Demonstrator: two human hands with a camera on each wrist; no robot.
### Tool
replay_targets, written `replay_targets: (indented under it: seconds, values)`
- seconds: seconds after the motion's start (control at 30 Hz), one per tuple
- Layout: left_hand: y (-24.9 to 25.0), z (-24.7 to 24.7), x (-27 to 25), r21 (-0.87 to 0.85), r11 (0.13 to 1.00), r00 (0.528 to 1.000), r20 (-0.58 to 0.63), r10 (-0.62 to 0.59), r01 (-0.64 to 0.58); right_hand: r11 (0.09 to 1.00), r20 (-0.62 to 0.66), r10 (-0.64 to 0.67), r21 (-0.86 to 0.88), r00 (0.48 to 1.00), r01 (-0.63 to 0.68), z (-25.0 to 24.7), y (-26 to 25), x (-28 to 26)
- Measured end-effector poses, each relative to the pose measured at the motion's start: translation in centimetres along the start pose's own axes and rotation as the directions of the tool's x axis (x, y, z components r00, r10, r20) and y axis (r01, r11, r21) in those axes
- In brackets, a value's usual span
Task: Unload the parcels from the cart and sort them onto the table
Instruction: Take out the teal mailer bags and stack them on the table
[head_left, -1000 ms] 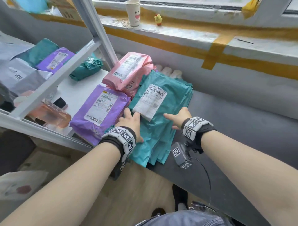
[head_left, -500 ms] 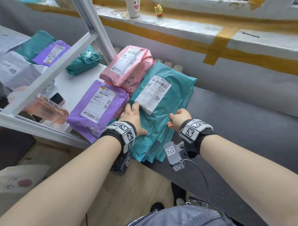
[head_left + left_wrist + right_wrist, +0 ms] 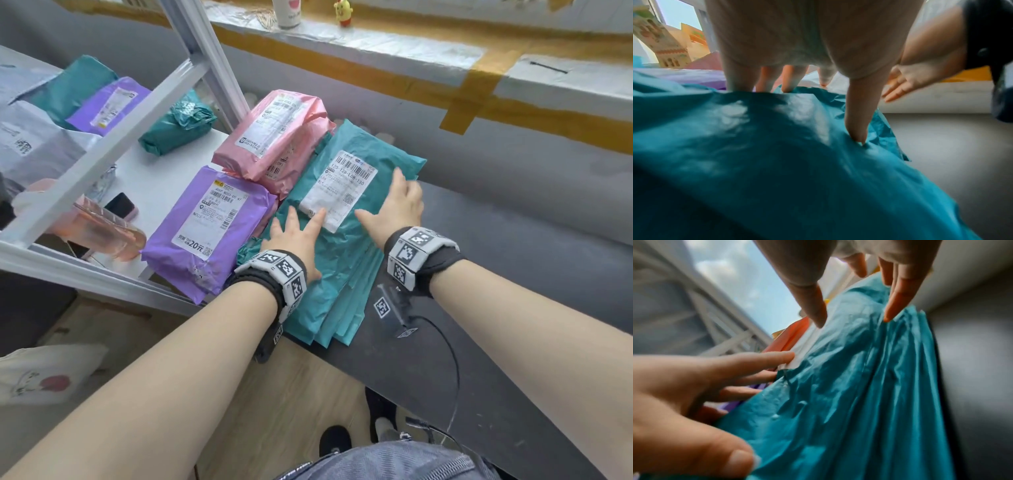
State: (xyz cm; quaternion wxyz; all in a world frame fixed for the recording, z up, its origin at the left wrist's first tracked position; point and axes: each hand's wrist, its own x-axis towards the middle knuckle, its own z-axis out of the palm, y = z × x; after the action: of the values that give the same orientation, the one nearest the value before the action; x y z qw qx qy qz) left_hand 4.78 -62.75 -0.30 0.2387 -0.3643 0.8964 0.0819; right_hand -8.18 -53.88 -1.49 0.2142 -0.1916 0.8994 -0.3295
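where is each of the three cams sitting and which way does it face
Head: on the head, facing forward and down at both forearms and the teal parcel stack.
Left wrist: under the left hand, looking along its fingers pressed on the teal plastic; the right hand shows too.
Right wrist: under the right hand, looking along the stack.
All three show the stack.

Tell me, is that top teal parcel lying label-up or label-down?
Label-up: the white barcode label faces the camera on the teal parcel, between both flat hands.
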Motion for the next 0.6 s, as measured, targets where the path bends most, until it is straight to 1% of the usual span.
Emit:
replay_targets:
  seconds: [0.03,0.07,0.1,0.13,0.2,0.3,0.47,0.6]
  values:
    - [-0.1,0.1,0.1,-0.001,1.000,1.000,0.006,0.003,-0.003,0.986,0.004,-0.123,-0.109,0.992,0.122,-0.1,-0.2,0.3]
    - [-0.2,0.2,0.2,-0.005,1.000,1.000,0.010,0.003,-0.003,0.951,0.042,-0.213,-0.220,0.976,0.217,-0.1,-0.5,0.8]
    - [-0.3,0.3,0.2,-0.010,1.000,1.000,0.018,0.000,0.001,0.906,0.101,-0.260,-0.318,0.960,0.279,0.0,-0.7,1.4]
    - [-0.4,0.4,0.3,-0.011,1.000,1.000,0.030,-0.005,0.006,0.861,0.160,-0.277,-0.397,0.947,0.319,0.0,-1.0,1.9]
    - [-0.5,0.7,0.4,-0.008,1.000,0.999,0.052,-0.012,0.013,0.801,0.245,-0.264,-0.482,0.933,0.354,0.4,-1.4,2.9]
    - [-0.7,1.3,0.9,-0.009,1.000,0.997,0.076,-0.018,0.019,0.793,0.319,-0.205,-0.500,0.925,0.349,1.2,-1.5,3.6]
    - [-0.5,2.1,1.6,-0.035,0.999,0.997,0.068,-0.034,0.037,0.773,0.374,-0.170,-0.524,0.912,0.359,1.4,-2.4,4.5]
    - [-0.4,2.4,2.0,-0.040,0.998,0.997,0.070,-0.038,0.040,0.780,0.392,-0.161,-0.511,0.906,0.360,1.5,-2.3,4.9]
